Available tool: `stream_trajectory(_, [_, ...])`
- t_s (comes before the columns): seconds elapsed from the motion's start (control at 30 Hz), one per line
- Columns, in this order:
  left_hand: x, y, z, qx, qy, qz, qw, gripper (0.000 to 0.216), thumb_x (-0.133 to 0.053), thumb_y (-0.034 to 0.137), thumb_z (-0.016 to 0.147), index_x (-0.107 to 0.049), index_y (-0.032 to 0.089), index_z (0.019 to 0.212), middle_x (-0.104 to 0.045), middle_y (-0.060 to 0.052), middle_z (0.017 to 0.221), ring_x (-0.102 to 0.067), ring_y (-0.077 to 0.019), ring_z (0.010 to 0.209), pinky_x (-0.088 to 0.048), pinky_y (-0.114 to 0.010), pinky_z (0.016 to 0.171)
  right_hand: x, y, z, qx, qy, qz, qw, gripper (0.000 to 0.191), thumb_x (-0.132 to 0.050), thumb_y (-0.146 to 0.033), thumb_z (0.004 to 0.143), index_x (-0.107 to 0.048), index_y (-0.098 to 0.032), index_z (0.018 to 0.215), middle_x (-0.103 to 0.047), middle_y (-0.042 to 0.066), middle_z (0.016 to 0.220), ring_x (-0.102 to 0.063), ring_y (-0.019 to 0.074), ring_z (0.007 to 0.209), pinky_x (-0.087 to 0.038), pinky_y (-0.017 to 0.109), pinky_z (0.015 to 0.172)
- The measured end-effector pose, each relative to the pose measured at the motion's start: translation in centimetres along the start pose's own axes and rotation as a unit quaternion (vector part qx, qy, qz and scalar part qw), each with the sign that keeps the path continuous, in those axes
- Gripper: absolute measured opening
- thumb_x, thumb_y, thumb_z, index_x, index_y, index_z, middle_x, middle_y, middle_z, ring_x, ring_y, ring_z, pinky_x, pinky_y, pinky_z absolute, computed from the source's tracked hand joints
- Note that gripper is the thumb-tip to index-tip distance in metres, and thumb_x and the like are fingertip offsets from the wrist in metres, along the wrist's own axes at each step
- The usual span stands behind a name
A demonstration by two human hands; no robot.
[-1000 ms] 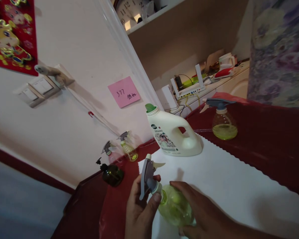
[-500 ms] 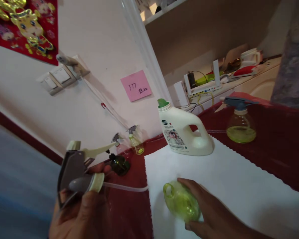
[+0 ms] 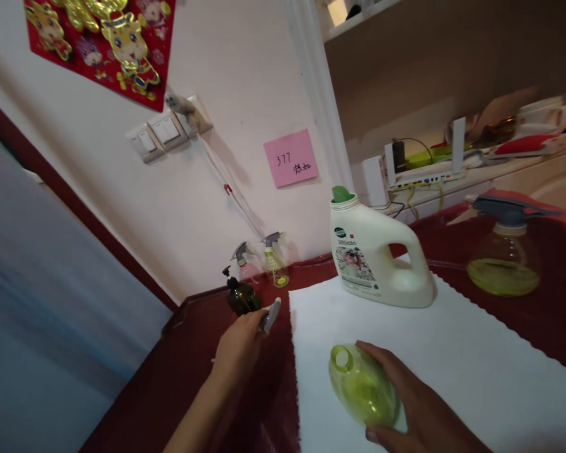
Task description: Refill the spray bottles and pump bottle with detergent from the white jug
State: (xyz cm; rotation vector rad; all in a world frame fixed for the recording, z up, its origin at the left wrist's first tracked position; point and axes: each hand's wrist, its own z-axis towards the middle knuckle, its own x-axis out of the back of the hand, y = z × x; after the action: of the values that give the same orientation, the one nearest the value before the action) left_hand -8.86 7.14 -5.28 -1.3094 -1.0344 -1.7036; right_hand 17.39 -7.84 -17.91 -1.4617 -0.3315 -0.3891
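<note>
My left hand [image 3: 240, 340] is closed around a grey and white spray trigger head [image 3: 270, 314], held low over the dark red table beside the white sheet. Most of that sprayer is hidden by the hand. My right hand [image 3: 405, 390] grips a yellow-green see-through bottle [image 3: 365, 390] from its right side, fingers and thumb around the body. The bottle's mouth is uncapped and tips toward the upper left. Behind it on the sheet stands a large pale green jug [image 3: 377, 264] with a green piece in its neck.
A dark pump bottle [image 3: 243, 297] and two small spray bottles [image 3: 276, 267] [image 3: 248, 267] stand by the wall. On the right is a clear spray bottle [image 3: 504, 270] with yellow-green liquid. A white sheet [image 3: 321, 327] covers part of the red table [image 3: 202, 340].
My left hand has carried the spray head away from me and down toward the table, near the dark bottle. My right hand keeps its hold on the bottle. The view has shifted left.
</note>
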Motion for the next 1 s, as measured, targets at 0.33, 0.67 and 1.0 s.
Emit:
stream_trajectory(0.33, [-4.3,-2.5,0.8,0.003,-0.055,0.001,0.998,0.043,-0.055,0.014,0.084,-0.067,0.022,0.125,-0.071,-0.010,0.124,-0.064,-0.0292,0.117,-0.044,-0.035,0.095,0.1,0.7,0.1,-0.013,-0.016,-0.006,1.000,0.094,-0.069,-0.030,0.069,-0.034,-0.020,0.156,-0.041,0.011,0.158,-0.038,0.0327,0.146,-0.032,0.047,0.122])
stream_trajectory(0.67, [-2.9,-1.8,0.3,-0.019,-0.024,-0.059,0.998,0.031,-0.064,0.021,0.085,-0.069,0.022,0.115,-0.068,-0.009,0.124,-0.060,-0.0270,0.118,-0.042,-0.034,0.100,0.3,0.4,0.0,-0.003,-0.010,-0.003,1.000,0.092,-0.069,-0.031,0.070,-0.035,-0.021,0.156,-0.040,0.012,0.158,-0.039,0.0339,0.145,-0.032,0.049,0.122])
stream_trajectory(1.0, [-2.2,7.8,-2.9,-0.078,-0.167,-0.455,0.871,0.101,-0.095,0.033,0.057,-0.050,0.027,0.147,-0.050,-0.014,0.153,-0.044,-0.0354,0.140,-0.032,-0.052,0.118,-0.1,1.5,0.3,0.043,-0.004,0.027,0.999,0.099,-0.066,-0.033,0.075,-0.020,-0.017,0.162,-0.024,0.014,0.165,-0.024,0.0319,0.153,-0.022,0.055,0.124])
